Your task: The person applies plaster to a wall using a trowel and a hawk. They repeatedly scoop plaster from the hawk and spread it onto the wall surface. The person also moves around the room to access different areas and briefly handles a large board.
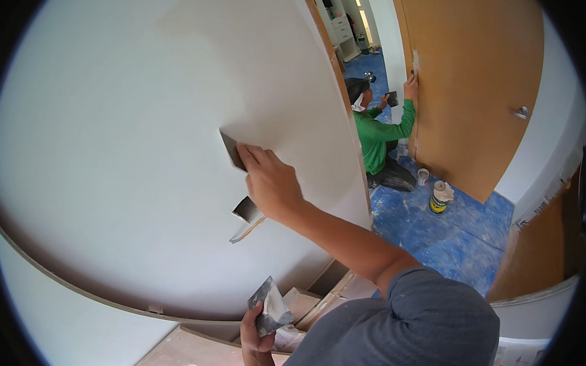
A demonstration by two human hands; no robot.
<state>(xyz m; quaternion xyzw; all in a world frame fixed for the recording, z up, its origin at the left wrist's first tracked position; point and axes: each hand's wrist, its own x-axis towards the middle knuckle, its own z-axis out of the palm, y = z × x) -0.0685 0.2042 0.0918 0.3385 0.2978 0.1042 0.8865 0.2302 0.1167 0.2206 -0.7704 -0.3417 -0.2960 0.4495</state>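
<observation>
A dark grey shirt (378, 341), short in the sleeve (440, 298) (and softly creased).

We see a broad off-white wall (107, 151) filling the left of the frame, with a darker patch toward its top. At upper right stands a light-brown wooden door (474, 73) with a silver lever handle (521, 113), beside a white wall (552, 105). Beyond, at top centre-right, we make out a white drawer unit (341, 31) and blue, white-smudged floor sheeting (449, 246).

The right arm (346, 241) stretches from the lower right to the centre, the right hand (272, 182) pinching; the left hand (253, 334) grips just left of bottom centre.
</observation>
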